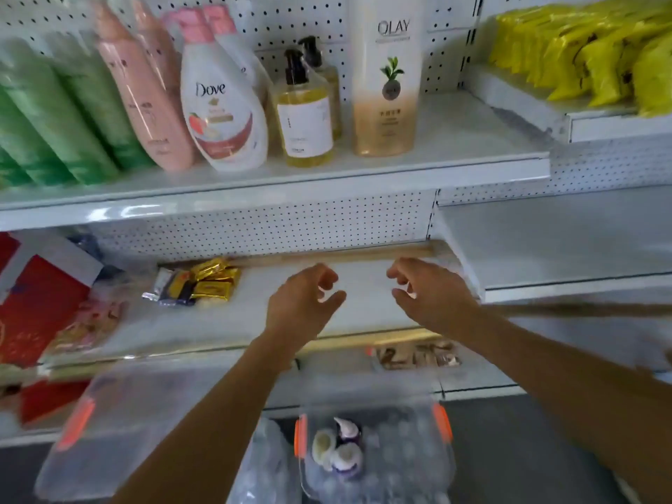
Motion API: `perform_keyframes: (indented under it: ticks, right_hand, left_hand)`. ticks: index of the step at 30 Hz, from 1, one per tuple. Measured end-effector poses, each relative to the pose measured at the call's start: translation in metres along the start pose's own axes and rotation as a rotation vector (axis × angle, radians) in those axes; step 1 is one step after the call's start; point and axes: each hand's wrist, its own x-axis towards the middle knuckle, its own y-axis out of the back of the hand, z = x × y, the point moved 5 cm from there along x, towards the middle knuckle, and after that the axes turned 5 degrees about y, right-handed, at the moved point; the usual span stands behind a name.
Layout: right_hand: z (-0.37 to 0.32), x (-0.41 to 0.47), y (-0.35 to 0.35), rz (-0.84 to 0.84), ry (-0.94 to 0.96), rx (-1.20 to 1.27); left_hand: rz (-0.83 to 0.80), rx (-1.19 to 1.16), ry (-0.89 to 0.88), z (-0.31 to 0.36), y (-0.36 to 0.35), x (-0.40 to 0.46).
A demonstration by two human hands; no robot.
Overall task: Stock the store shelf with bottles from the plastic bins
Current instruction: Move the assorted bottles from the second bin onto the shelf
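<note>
White store shelf (454, 140) already carries bottles (303, 114); more wait in the bin (400, 463) below. Left hand (302, 303) and right hand (432, 296) hover apart, empty, fingers loosely curled.

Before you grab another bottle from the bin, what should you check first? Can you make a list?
1. Left hand free: ok, holds nothing.
2. Right hand free: ok, holds nothing.
3. Bottles left in the clear bin: ok, pump tops show.
4. Room on the top shelf right of the Olay bottle: ok.
5. Shelf bottles upright: ok.
6. What kind the bin bottles are: cannot tell, blurred.
</note>
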Motion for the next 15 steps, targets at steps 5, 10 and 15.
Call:
perform_keyframes:
  ticks: [5, 10, 15]
  right_hand:
    - [0.008, -0.023, -0.085, -0.191, 0.012, 0.017]
    - [0.03, -0.043, -0.163, -0.391, -0.026, -0.006]
    - [0.048, -0.064, -0.239, -0.535, -0.046, 0.046]
  left_hand:
    - [-0.134, -0.045, 0.219, -0.067, -0.062, -0.029]
    - [-0.247, -0.135, 0.39, -0.127, -0.122, -0.059]
    - [-0.322, -0.152, 0.556, -0.177, -0.183, -0.089]
